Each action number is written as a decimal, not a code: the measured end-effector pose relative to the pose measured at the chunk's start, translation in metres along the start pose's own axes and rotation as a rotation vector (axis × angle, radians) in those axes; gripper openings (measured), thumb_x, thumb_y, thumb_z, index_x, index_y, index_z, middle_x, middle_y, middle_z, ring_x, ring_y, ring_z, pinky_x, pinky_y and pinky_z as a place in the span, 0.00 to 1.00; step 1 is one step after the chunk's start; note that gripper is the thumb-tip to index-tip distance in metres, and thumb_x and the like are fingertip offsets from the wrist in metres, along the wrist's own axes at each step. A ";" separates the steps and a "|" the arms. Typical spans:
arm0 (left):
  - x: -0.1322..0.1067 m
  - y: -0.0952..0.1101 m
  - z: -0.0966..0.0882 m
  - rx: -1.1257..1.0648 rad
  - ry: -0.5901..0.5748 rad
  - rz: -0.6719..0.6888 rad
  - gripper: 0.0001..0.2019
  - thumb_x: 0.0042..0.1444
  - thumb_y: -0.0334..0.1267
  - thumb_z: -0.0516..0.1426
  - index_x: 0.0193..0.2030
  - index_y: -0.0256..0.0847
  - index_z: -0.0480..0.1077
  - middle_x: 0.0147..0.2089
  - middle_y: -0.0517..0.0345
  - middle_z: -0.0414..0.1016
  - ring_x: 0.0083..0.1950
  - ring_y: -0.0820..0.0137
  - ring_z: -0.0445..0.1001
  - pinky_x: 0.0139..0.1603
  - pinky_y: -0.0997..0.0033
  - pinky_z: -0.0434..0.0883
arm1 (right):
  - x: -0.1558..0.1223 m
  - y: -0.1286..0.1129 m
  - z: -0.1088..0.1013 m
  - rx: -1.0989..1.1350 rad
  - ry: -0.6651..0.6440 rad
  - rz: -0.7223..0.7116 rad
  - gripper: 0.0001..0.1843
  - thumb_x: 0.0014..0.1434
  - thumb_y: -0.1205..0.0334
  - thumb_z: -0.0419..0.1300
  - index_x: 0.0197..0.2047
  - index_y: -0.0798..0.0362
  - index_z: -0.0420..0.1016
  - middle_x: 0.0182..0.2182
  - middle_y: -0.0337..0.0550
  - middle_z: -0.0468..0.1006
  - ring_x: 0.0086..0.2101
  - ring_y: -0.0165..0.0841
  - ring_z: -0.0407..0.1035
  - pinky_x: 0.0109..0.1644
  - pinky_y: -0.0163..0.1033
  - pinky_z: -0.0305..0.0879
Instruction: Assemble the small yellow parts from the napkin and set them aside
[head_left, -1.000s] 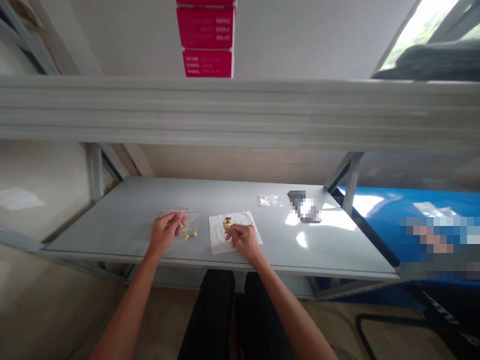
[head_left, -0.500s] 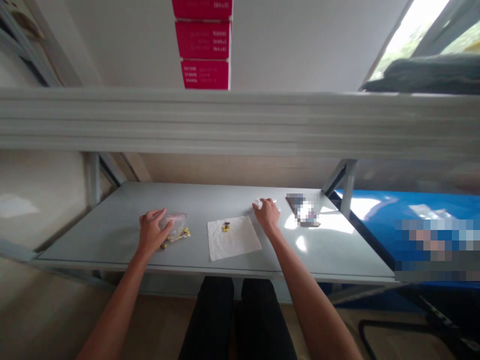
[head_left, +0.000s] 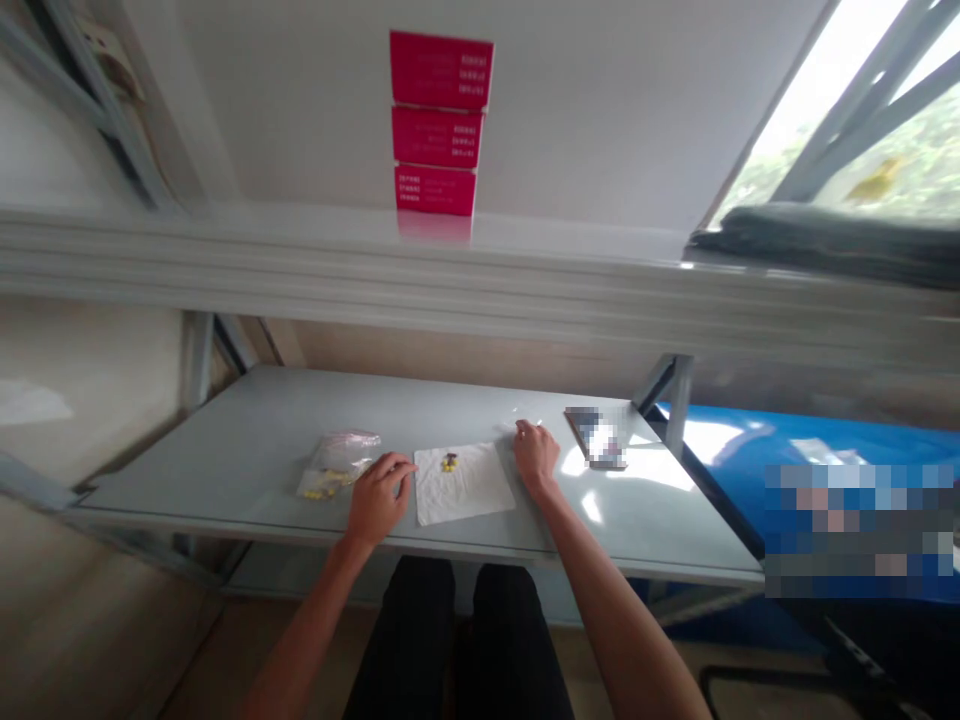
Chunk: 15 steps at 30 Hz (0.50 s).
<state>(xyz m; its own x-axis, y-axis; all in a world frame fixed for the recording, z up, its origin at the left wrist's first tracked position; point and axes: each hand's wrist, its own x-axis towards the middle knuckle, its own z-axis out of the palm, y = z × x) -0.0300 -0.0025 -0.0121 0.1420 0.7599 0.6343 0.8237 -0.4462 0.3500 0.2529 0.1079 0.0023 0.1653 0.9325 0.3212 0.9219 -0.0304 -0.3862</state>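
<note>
My left hand (head_left: 381,498) is over the table with its fingers loosely apart and nothing visible in them. Its fingertips reach the left edge of a white cloth (head_left: 463,495). On the cloth lies a small cluster of yellow and dark brown pieces (head_left: 450,463), too small to name. Left of that hand, a clear zip bag (head_left: 341,450) lies flat with more such pieces at its bottom. Beyond the cloth's right side, my right hand (head_left: 536,457) has curled fingers closed at the edge of a clear plastic bag (head_left: 516,418), partly hidden by the hand.
A blurred-out flat item (head_left: 596,437) lies right of my right hand. Above the grey table (head_left: 247,440) runs a shelf (head_left: 300,265) with stacked red boxes (head_left: 439,140) and a dark folded item (head_left: 825,240). A blue surface (head_left: 720,500) adjoins on the right.
My left hand has left the zip bag and moved right, to the cloth's edge. My right hand stays by the clear plastic. The view has tilted up, showing more of the shelf.
</note>
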 end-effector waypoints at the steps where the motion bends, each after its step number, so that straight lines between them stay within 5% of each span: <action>1: -0.001 0.003 0.000 -0.007 -0.003 0.000 0.13 0.61 0.27 0.52 0.43 0.44 0.77 0.42 0.54 0.77 0.44 0.65 0.76 0.48 0.65 0.72 | -0.004 -0.004 -0.005 0.097 0.033 -0.030 0.16 0.63 0.68 0.54 0.46 0.52 0.82 0.39 0.51 0.83 0.36 0.36 0.75 0.39 0.35 0.62; 4: 0.004 0.018 -0.005 -0.092 0.065 0.012 0.12 0.63 0.31 0.54 0.49 0.45 0.75 0.48 0.52 0.77 0.51 0.63 0.75 0.55 0.60 0.71 | -0.027 -0.025 -0.023 0.523 0.042 -0.175 0.12 0.61 0.62 0.57 0.42 0.52 0.82 0.36 0.45 0.84 0.30 0.33 0.75 0.37 0.35 0.66; 7: 0.017 0.037 -0.013 -0.236 0.144 0.004 0.15 0.61 0.40 0.60 0.54 0.45 0.72 0.58 0.49 0.74 0.61 0.58 0.70 0.63 0.53 0.66 | -0.060 -0.055 -0.036 0.851 -0.171 -0.326 0.11 0.60 0.57 0.61 0.42 0.51 0.83 0.33 0.43 0.84 0.29 0.32 0.76 0.31 0.32 0.67; 11: 0.031 0.045 -0.019 -0.450 0.095 -0.142 0.09 0.59 0.45 0.61 0.36 0.42 0.76 0.40 0.53 0.80 0.45 0.62 0.77 0.50 0.63 0.72 | -0.082 -0.078 -0.035 1.026 -0.323 -0.353 0.12 0.61 0.56 0.61 0.41 0.51 0.83 0.35 0.43 0.84 0.26 0.31 0.75 0.28 0.33 0.67; 15: 0.029 0.029 -0.014 -0.561 -0.052 -0.272 0.14 0.62 0.47 0.57 0.31 0.42 0.77 0.33 0.55 0.79 0.38 0.65 0.77 0.41 0.70 0.72 | -0.068 -0.072 -0.012 0.886 -0.163 -0.266 0.11 0.62 0.62 0.57 0.41 0.53 0.82 0.34 0.43 0.84 0.26 0.30 0.74 0.32 0.34 0.69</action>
<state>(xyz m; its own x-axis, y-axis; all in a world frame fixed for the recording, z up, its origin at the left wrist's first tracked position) -0.0100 0.0004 0.0264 0.0057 0.8969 0.4422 0.4220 -0.4031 0.8121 0.1792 0.0418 0.0189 -0.1249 0.9104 0.3944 0.3084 0.4135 -0.8567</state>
